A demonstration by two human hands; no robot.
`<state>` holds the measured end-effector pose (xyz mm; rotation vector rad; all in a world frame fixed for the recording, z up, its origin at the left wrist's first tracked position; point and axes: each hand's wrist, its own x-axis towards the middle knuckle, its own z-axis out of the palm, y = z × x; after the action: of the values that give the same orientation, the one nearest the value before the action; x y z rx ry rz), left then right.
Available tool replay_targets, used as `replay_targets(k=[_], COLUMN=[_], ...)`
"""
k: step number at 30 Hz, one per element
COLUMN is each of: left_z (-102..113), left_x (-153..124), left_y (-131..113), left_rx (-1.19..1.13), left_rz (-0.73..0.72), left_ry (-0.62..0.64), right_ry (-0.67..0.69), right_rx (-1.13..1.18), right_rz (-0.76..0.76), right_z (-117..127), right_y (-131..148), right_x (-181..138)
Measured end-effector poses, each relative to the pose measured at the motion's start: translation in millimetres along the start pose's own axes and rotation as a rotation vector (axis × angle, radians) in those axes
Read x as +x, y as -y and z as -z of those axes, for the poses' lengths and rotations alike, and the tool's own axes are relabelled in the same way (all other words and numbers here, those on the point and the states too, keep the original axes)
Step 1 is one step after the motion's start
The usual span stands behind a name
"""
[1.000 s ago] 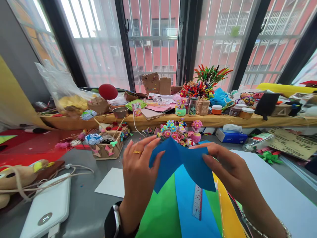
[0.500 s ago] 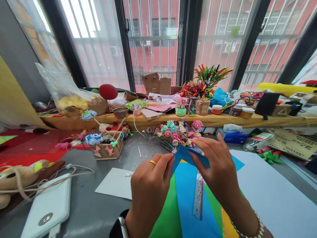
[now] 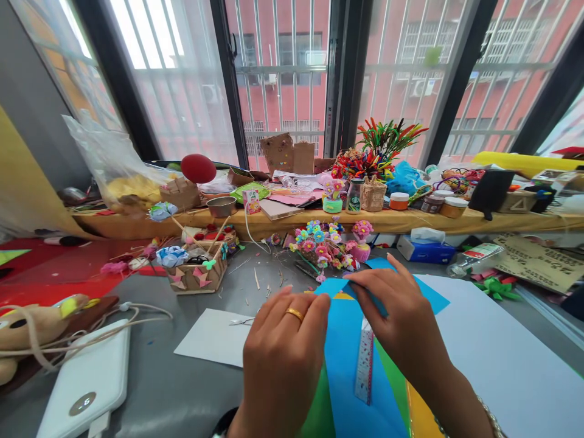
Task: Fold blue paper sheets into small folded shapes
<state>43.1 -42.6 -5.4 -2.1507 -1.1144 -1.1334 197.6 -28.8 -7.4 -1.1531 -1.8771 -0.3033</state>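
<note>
A small folded piece of blue paper is held up between my two hands, above the table. My left hand, with a gold ring, pinches its left part between thumb and fingers. Closed on its right side is my right hand, thumb below and fingers above. Under the hands lies a larger blue sheet on top of green paper. A patterned ruler rests on the blue sheet. White paper lies left of my left hand, a metal tool's tip on it.
A large white sheet covers the right side. At left are a white power bank with cables and a cardboard basket. Behind the hands stand crocheted flowers, a tissue pack and a plastic bottle.
My left hand has turned and its fingers have come up over the paper. The folded blue paper has tilted flatter, and my right hand has shifted slightly left.
</note>
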Motion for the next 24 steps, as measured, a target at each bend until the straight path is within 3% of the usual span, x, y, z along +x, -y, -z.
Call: replay_targets(k=[6, 17, 24], left_z=[-3.0, -5.6, -3.7], left_x=[-2.9, 2.3, 1.2], left_y=[8.6, -1.7, -2.2], left_rx=[0.187, 0.04, 0.003], left_rz=[-0.005, -0.03, -0.025], left_ry=[0.131, -0.004, 0.005], right_ry=[0.139, 0.11, 0.075], right_rx=[0.03, 0.112, 0.112], right_rz=[0.075, 0.045, 0.061], right_z=[-2.7, 0.4, 1.7], right_y=[8.2, 11.7, 14.4], right_x=[-1.0, -1.8, -2.1])
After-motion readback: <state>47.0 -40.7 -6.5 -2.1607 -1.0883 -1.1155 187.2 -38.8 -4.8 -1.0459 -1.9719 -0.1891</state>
